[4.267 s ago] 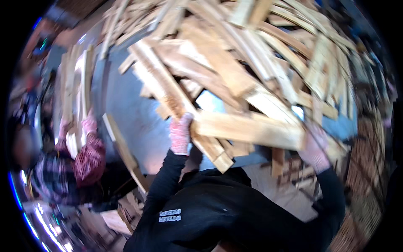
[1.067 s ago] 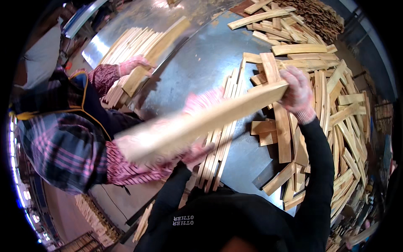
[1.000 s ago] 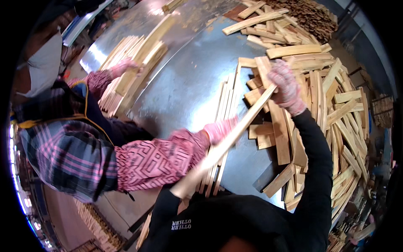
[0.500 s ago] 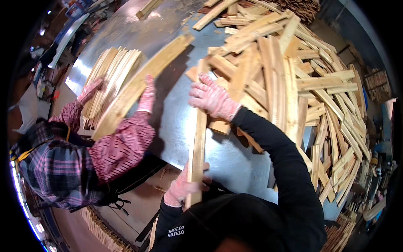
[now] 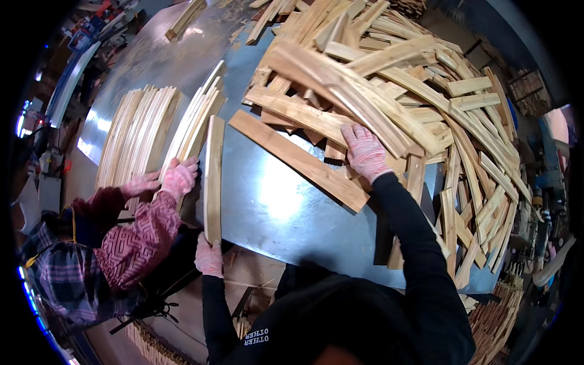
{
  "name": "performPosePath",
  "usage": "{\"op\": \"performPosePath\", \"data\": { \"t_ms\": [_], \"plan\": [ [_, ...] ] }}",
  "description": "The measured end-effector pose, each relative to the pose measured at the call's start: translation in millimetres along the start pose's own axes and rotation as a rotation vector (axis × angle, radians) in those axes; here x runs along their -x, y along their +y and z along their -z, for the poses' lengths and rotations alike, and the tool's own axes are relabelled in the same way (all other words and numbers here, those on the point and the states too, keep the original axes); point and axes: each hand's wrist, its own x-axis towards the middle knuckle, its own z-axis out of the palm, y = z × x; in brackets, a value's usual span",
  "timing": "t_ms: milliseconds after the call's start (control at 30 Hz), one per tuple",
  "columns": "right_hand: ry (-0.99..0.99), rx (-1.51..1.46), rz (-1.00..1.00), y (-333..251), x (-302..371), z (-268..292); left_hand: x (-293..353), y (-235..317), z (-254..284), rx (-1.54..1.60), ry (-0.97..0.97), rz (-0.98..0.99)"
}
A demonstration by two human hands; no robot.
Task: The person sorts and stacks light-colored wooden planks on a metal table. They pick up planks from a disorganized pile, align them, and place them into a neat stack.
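Note:
My left hand [image 5: 210, 257], in a pale pink glove, is closed on the near end of a wooden board [image 5: 213, 176]. That board points away from me along the left part of the metal table [image 5: 261, 216]. My right hand [image 5: 367, 151], gloved alike, has its fingers wrapped over the right end of another wooden board [image 5: 298, 112] at the near side of a heaped pile [image 5: 420, 73]. Between my hands a darker loose board [image 5: 298, 161] lies slantwise on the metal.
At the left a co-worker's gloved hands [image 5: 176, 177] hold a narrow bundle of strips [image 5: 198, 118]. Beside it stands a neat row of boards [image 5: 134, 131]. One more piece of wood [image 5: 184, 19] lies at the far edge. Stacked wood [image 5: 499, 322] stands at the lower right.
My left hand has carried its board leftward, next to the co-worker's bundle. My right hand has let go of that board and moved right onto another in the pile. The co-worker's board has joined the bundle.

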Motion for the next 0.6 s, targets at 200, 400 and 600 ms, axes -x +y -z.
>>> {"op": "performPosePath", "data": {
  "t_ms": [200, 400, 600],
  "plan": [
    [-0.388, -0.58, -0.087, -21, 68, 63, 42, 197, 9, 1.709, -0.717, 0.188],
    [0.371, 0.025, -0.055, -15, 0, 56, 35, 271, -43, 1.871, -1.054, 0.169],
    [-0.058, -0.05, -0.127, 3, -6, 59, 70, 249, -64, 1.597, -0.808, 0.311]
  ]
}}
